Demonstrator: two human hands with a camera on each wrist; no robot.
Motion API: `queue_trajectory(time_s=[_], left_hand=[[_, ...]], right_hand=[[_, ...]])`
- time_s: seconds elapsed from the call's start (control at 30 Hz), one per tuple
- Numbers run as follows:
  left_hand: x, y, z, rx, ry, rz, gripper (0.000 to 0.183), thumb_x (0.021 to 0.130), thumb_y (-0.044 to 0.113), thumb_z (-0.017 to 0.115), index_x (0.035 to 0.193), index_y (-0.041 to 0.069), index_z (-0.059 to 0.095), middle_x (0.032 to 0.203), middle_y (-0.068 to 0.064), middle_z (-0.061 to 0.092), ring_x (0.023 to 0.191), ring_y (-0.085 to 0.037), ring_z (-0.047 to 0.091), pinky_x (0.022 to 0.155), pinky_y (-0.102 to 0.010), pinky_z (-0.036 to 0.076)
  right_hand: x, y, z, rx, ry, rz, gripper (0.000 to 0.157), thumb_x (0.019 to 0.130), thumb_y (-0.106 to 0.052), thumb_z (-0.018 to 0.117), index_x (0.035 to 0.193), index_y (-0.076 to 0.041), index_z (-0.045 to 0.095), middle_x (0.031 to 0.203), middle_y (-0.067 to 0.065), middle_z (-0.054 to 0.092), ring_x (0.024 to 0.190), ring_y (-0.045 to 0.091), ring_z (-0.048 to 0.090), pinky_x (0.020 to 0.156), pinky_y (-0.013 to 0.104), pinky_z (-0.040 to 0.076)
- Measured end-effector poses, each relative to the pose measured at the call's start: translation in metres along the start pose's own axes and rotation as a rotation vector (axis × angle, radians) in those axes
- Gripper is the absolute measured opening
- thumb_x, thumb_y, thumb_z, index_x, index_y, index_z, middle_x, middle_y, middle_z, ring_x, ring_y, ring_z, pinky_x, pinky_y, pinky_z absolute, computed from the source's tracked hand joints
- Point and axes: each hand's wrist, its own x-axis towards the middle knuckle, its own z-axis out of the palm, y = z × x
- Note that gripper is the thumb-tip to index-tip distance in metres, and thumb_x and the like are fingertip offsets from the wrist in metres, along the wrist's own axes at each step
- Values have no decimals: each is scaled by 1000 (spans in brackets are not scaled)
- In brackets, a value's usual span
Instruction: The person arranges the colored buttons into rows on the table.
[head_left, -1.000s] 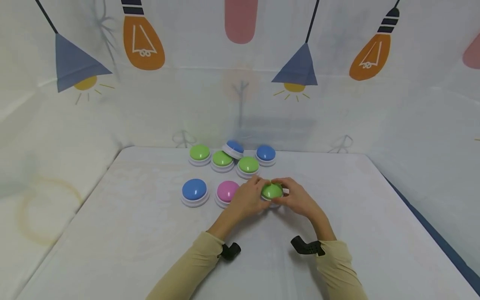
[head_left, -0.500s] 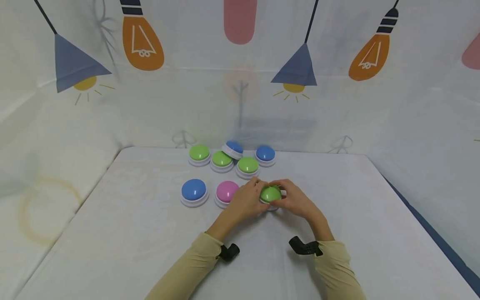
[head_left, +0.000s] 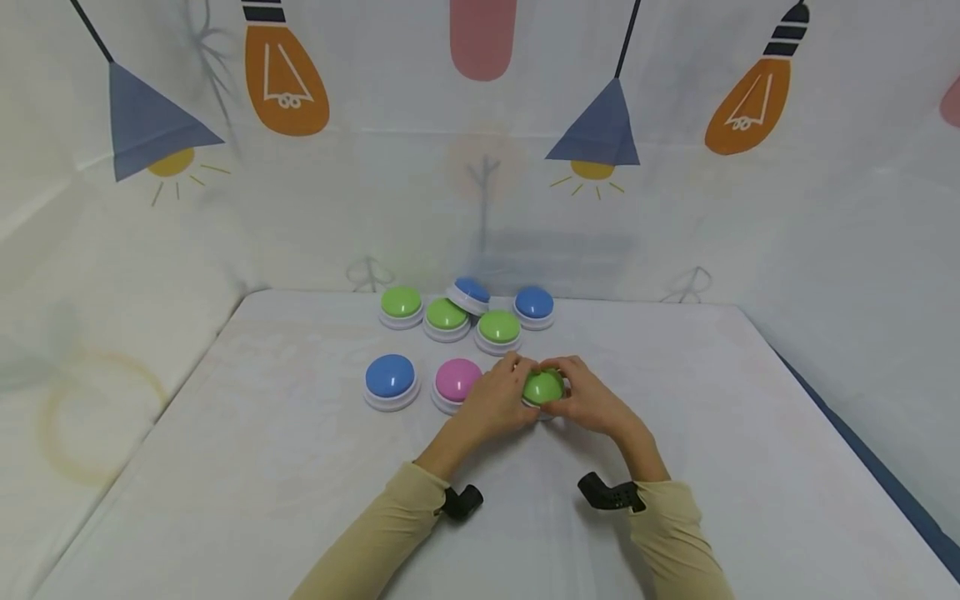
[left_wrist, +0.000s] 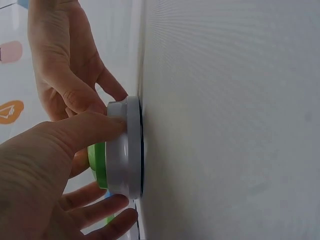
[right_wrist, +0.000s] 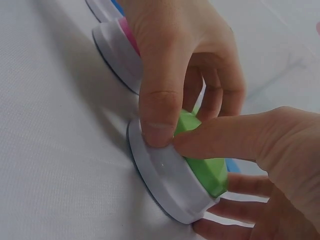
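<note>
A green push button (head_left: 543, 388) with a white base is on the white table, held from both sides. My left hand (head_left: 495, 398) grips its left side. In the left wrist view, the left thumb lies across the white base (left_wrist: 120, 165). From the right, my right hand (head_left: 588, 398) curls its thumb and fingers round the same button. The right wrist view has both thumbs meeting at the near side, the right one at the edge of the green dome (right_wrist: 207, 172). A pink button (head_left: 457, 380) stands just left of the left hand, partly covered by it.
Left of the pink button is a blue button (head_left: 390, 377). Behind stand several green and blue buttons, among them a green one (head_left: 498, 327) close behind the hands. One blue button (head_left: 470, 293) leans tilted on its neighbours. A white printed cloth (head_left: 420, 192) hangs behind the table.
The held green button has shifted slightly toward the person, and the right hand has come a little left with it. The grip of both hands stays much the same; the other buttons have not moved.
</note>
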Motion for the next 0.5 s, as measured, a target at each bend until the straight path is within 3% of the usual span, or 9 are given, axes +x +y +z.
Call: queue_trajectory(time_s=[0.5], left_hand=[[0,0,-1,-2,-22,-6,63,80,34,82,131,11,53,123,-8,52,107,-19,59,90,-33,54]], right_hand=[[0,-3,-2,6,-20,21,60,81,-10,76,135,-3,51,135,22,45,124,39,47,101,56,44]])
